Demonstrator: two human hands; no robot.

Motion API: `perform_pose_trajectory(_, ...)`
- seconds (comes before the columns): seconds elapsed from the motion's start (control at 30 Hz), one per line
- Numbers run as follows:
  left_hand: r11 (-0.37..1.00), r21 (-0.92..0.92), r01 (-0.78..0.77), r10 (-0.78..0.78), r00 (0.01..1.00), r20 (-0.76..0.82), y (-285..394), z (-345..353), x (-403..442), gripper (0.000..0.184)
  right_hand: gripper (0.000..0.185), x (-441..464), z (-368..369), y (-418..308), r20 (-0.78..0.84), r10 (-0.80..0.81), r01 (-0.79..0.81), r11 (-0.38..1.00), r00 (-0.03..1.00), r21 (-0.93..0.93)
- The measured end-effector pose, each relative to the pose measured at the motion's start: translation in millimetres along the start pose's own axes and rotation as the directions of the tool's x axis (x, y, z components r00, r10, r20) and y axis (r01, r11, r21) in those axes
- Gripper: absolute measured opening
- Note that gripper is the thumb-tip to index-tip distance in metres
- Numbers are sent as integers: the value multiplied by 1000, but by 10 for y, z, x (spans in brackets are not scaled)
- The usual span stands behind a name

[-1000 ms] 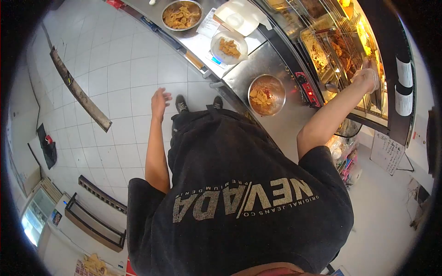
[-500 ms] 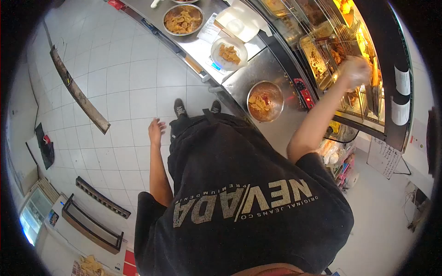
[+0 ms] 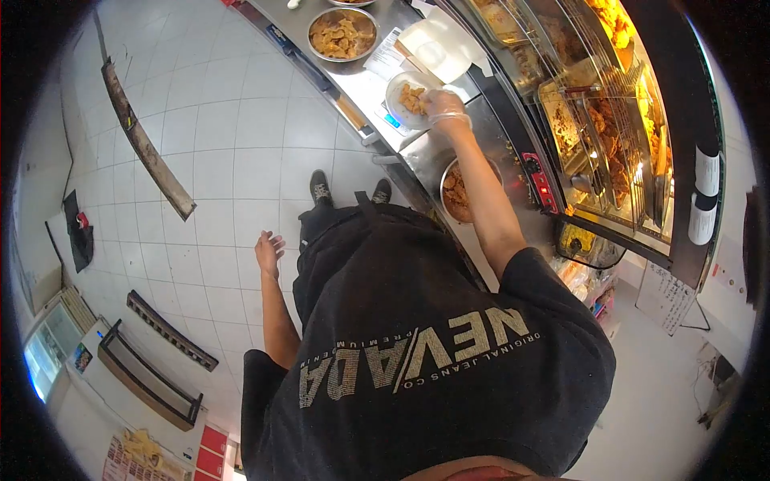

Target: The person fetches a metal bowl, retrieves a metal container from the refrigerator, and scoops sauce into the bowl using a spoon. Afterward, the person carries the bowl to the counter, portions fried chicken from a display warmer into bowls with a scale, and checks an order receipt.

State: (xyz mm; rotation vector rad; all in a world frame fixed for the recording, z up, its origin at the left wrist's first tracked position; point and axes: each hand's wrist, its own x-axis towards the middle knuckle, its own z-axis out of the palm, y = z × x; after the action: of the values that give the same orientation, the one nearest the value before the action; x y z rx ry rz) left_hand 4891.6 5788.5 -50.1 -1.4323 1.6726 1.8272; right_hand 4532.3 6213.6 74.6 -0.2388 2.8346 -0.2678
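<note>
My right hand (image 3: 447, 107), in a clear plastic glove, is over the right side of a white plate (image 3: 395, 108). Its fingers are bunched at the brown fried pieces (image 3: 411, 97) lying there; what they hold is hidden. Beneath the plate is a scale with a blue display (image 3: 391, 121). My right forearm partly covers a metal bowl (image 3: 443, 191) with more brown pieces (image 3: 455, 195) in it. Bare and away from the counter, my left hand (image 3: 269, 250) hangs at my side above the tiled floor, fingers apart.
A lit display case (image 3: 593, 120) with trays of fried food borders the counter on the right. Farther back on the counter are a metal bowl of brown pieces (image 3: 341, 36), a paper sheet (image 3: 388, 53) and a white open container (image 3: 435, 48). A red control panel (image 3: 542, 184) faces the counter.
My right hand has come out of the display case and moved left to the plate on the scale. My left hand still hangs at my side.
</note>
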Motion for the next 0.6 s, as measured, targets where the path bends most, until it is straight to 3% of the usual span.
perform_pose_trajectory(0.03, 1000, 4, 7, -7, 1000, -6, -41, -18, -7, 58, 29, -10, -40, 50, -19, 77, -74, 990, 997, 117)
perform_pose_trajectory(0.13, 999, 11, 35, -35, 999, -7, -143, -44, 2, 59, 28, -98, -212, -23, -12, 102, -101, 990, 995, 96)
perform_pose_trajectory(0.17, 999, 16, 44, -44, 999, -1, -156, -41, 16, 58, 28, -137, -335, -124, 78, 111, -117, 990, 991, 76)
perform_pose_trajectory(0.27, 998, 29, 49, -50, 999, 20, -164, -9, 38, 58, 30, -114, -144, -38, 123, -27, 24, 999, 992, 28)
perform_pose_trajectory(0.37, 999, 29, 16, -16, 1000, 21, -75, 13, 36, 58, 26, -1, -223, -156, 42, 145, -143, 989, 989, -45)
perform_pose_trajectory(0.47, 999, 36, 5, -5, 1000, 5, 10, 21, 19, 59, 20, 137, -243, -170, -164, 42, -43, 999, 986, 2)
perform_pose_trajectory(0.5, 999, 40, 12, -12, 1000, 9, 29, 23, 36, 59, 15, 281, -104, -77, -209, -154, 149, 988, 966, -37)
perform_pose_trajectory(0.6, 998, 63, 5, -7, 1000, 27, 112, -7, 8, 58, 21, 466, -214, -348, 153, -178, 221, 915, 972, -337)
